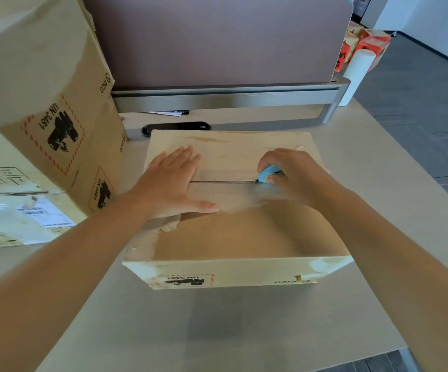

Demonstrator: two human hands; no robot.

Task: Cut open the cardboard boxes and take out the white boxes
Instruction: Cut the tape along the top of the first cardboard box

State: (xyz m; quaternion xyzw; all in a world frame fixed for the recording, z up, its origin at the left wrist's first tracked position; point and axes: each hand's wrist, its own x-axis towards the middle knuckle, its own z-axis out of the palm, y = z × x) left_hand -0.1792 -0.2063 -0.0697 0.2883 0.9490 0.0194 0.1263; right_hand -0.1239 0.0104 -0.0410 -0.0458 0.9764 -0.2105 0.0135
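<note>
**Blade on the centre seam**

I see the cardboard box point(233, 210) on the desk point(217, 331), flaps closed. My left hand point(174, 183) lies flat and open on its lid. My right hand point(292, 175) grips a blue box cutter point(267, 175) at the taped seam.

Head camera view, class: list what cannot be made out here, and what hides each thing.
1. Contents of the tan cardboard box: head view, its closed top flaps hide them.
2. Blade of the light blue cutter: head view, mostly covered by the right hand.
3. Print on the white shipping label: head view, too small and blurred.
</note>
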